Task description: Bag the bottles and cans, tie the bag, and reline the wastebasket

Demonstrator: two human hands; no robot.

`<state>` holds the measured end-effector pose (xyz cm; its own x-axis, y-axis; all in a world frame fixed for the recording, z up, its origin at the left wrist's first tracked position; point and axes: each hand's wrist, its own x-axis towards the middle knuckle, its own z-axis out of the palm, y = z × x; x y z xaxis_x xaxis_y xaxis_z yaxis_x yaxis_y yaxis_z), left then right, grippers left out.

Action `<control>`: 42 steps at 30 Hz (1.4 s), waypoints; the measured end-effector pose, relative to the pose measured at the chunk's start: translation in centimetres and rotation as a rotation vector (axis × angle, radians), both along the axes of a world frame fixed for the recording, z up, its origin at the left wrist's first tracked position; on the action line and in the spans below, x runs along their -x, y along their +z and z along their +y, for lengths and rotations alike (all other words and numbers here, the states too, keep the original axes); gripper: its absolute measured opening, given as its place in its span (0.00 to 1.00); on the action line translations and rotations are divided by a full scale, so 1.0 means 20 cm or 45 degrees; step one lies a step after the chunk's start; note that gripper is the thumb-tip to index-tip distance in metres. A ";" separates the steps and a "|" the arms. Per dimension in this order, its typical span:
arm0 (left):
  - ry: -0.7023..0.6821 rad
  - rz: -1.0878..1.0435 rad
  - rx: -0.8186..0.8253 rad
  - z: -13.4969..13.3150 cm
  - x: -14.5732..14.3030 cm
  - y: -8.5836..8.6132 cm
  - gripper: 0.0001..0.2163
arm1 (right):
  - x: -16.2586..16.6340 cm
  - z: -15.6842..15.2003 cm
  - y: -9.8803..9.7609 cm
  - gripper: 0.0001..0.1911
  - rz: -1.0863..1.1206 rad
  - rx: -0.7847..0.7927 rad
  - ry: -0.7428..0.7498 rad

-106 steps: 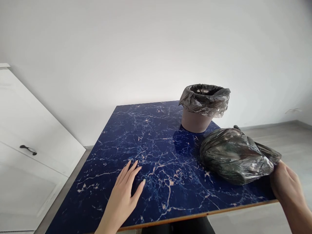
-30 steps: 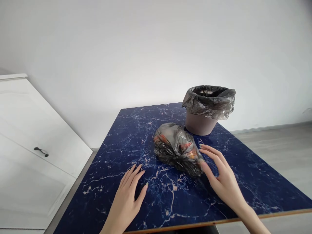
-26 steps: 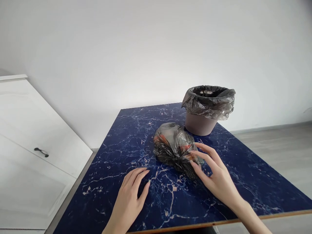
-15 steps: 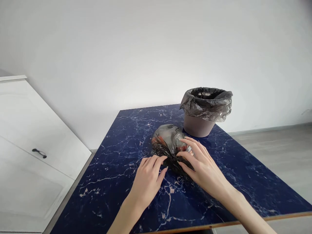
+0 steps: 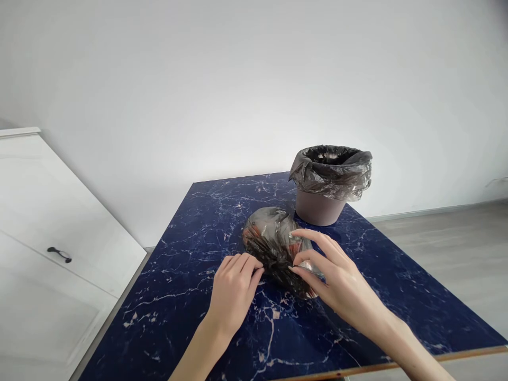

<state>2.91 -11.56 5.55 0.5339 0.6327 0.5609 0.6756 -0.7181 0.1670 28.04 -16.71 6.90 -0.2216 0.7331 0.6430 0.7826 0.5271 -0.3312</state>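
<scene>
I have both hands on the dark filled bag (image 5: 270, 241), which lies in the middle of the blue bench (image 5: 186, 248), just in front of the lined bin (image 5: 319, 207). My right hand (image 5: 337, 278) pinches the bag's film between thumb and fingers. My left hand (image 5: 234, 288) curls its fingers against the bunched neck; I cannot tell whether it grips

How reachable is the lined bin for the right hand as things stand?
Probably yes. The right hand pinches the filled bag, and the lined bin stands just behind it, with only bare table between. The fingers would have to let go of the bag first.
</scene>
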 end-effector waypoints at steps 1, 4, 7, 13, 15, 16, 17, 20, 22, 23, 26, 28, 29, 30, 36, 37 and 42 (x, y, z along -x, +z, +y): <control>0.013 -0.017 -0.002 -0.01 0.02 0.00 0.08 | 0.00 -0.02 0.00 0.03 0.046 0.013 -0.015; 0.060 -0.065 0.010 -0.02 0.09 -0.01 0.08 | -0.01 -0.06 -0.01 0.03 0.202 0.055 -0.067; 0.118 -0.106 0.043 -0.03 0.17 -0.03 0.08 | -0.02 -0.09 -0.04 0.03 0.362 0.067 -0.107; 0.235 -0.150 0.149 0.00 0.33 -0.06 0.10 | -0.01 -0.11 -0.15 0.04 0.661 0.146 -0.127; 0.271 -0.164 0.174 0.00 0.36 -0.06 0.10 | 0.00 -0.11 -0.17 0.05 0.722 0.184 -0.128; 0.281 -0.171 0.185 0.00 0.38 -0.07 0.09 | 0.00 -0.12 -0.18 0.04 0.732 0.192 -0.124; 0.284 -0.175 0.194 0.00 0.38 -0.06 0.08 | 0.01 -0.12 -0.18 0.05 0.719 0.189 -0.114; 0.227 -0.165 0.255 -0.05 0.36 -0.04 0.20 | 0.04 -0.14 -0.15 0.19 0.528 0.126 -0.046; 0.143 -0.135 0.303 -0.09 0.32 -0.01 0.28 | 0.07 -0.15 -0.12 0.29 0.304 0.093 0.008; 0.100 -0.117 0.315 -0.11 0.30 0.01 0.29 | 0.09 -0.15 -0.11 0.30 0.202 0.084 0.027; -0.006 -0.065 0.288 -0.15 0.24 0.05 0.20 | 0.13 -0.14 -0.10 0.19 0.050 0.061 0.043; -0.072 -0.052 0.278 -0.16 0.23 0.06 0.12 | 0.15 -0.13 -0.10 0.11 0.065 0.034 0.042; -0.105 -0.054 0.285 -0.17 0.23 0.06 0.10 | 0.16 -0.13 -0.10 0.08 0.089 0.020 0.043; -0.133 -0.062 0.296 -0.18 0.23 0.05 0.09 | 0.17 -0.12 -0.11 0.06 0.119 0.014 0.046; -0.212 -0.088 0.355 -0.20 0.32 0.00 0.14 | 0.16 -0.14 -0.11 0.05 0.450 0.032 0.038; -0.212 -0.082 0.357 -0.20 0.33 0.00 0.15 | 0.15 -0.15 -0.11 0.05 0.527 0.062 0.038; -0.165 -0.029 0.324 -0.20 0.43 0.00 0.16 | 0.12 -0.18 -0.13 0.03 0.912 0.242 0.123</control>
<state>-5.76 -15.53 5.57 0.6086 0.6821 0.4054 0.5750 -0.7312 0.3669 25.71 -20.33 4.32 0.1347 0.8444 0.5185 0.2942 0.4656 -0.8346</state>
